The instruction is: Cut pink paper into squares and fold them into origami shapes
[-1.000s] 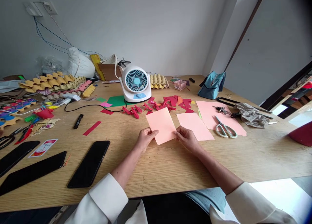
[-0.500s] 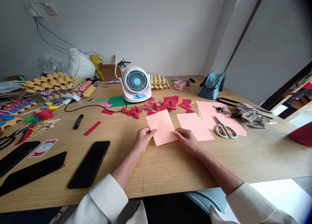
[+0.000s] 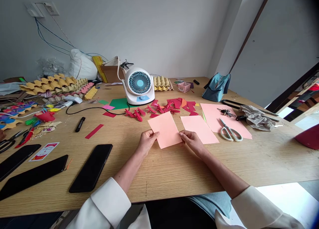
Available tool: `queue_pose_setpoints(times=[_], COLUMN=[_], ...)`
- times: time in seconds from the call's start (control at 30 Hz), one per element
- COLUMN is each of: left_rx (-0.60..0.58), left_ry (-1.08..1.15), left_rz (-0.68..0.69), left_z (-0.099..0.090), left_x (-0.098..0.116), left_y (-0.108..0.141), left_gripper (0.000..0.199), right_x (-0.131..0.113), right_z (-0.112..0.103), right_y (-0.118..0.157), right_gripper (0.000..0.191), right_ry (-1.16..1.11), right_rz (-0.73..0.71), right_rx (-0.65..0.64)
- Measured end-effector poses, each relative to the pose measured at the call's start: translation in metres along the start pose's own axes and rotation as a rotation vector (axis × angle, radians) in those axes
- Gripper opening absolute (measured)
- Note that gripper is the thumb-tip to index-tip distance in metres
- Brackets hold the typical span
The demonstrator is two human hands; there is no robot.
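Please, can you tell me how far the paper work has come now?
Done, it seems: the red cut-out shapes lying in front of the fan. In hand: the held pink sheet, between the left hand and right hand, with no cuts visible. Probably left: any cutting of it, as the scissors lie aside, and the flat pink sheet beside the right hand.

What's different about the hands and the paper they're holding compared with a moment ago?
Very little. The left hand has shifted slightly left, its thumb now covering a bit less of the pink sheet; the sheet's far left corner has edged left too. Nothing was taken hold of or let go: the right hand still grips the other side. The scissors and fan stayed put.
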State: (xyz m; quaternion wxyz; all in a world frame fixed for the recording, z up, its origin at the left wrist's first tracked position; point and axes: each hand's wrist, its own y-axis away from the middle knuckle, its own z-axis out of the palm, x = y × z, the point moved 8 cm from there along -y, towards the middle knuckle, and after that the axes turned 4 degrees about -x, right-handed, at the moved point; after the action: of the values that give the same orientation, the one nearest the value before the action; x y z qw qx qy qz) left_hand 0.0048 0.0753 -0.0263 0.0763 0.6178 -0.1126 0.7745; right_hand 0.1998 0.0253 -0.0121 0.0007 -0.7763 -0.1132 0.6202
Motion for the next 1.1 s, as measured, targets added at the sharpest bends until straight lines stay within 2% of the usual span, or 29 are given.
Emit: queue_pose_setpoints(times=[0.27, 0.47, 0.73, 1.1], left_rx=[0.003, -0.019, -0.037, -0.170], left_ry=[-0.026, 0.044, 0.021, 0.046], left_rz=[0.012, -0.063, -0.116, -0.119], left_z=[0.001, 0.004, 0.008, 0.020], left_x=[0.003, -0.001, 0.002, -0.003], left_y=[0.001, 0.002, 0.008, 0.009], left_gripper=[0.042, 0.044, 0.041, 0.048], right_x=[-0.005, -0.006, 0.004, 0.018], right_z=[0.002, 0.004, 0.005, 0.001], right_y=[0.001, 0.001, -0.001, -0.004], right_gripper=[0.046, 0.045, 0.034, 0.037], right_ry=[-0.034, -0.090, -0.137, -0.010], right_rz=[0.007, 0.000, 0.021, -0.018], right_rx=[-0.025, -0.055, -0.059, 0.000])
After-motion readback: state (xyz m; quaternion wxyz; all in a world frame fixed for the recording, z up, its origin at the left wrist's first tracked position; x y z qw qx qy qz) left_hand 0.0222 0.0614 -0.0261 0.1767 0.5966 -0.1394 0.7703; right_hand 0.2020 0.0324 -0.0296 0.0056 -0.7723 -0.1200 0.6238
